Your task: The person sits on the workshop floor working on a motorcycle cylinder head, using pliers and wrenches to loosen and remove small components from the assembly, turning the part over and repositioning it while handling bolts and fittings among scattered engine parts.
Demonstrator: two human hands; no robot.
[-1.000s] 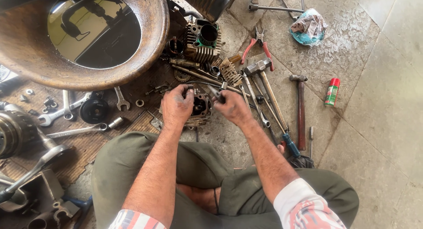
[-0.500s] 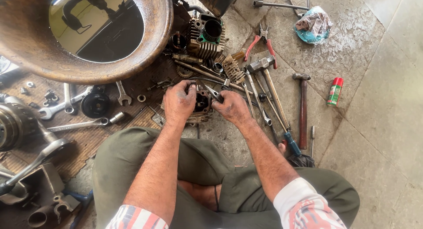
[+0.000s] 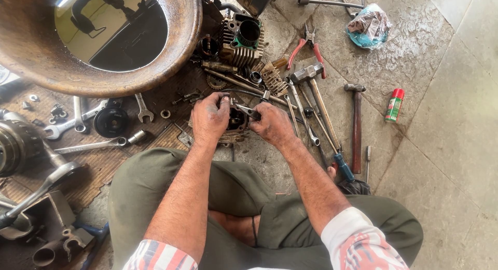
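On floor between knees: left hand [image 3: 210, 119] clamped on small engine part [image 3: 236, 125], right hand [image 3: 271, 123] gripping slim metal tool [image 3: 248, 111] into it; seemingly mid-job, cylinder [image 3: 244, 39] and wrenches [image 3: 93, 144] lying loose.

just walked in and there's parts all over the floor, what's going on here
A person sits cross-legged on the stone floor, both hands on a small greasy engine part. The left hand grips its side; the right hand holds a slim metal tool against it. Wrenches, hammers, red-handled pliers and a finned cylinder lie around.
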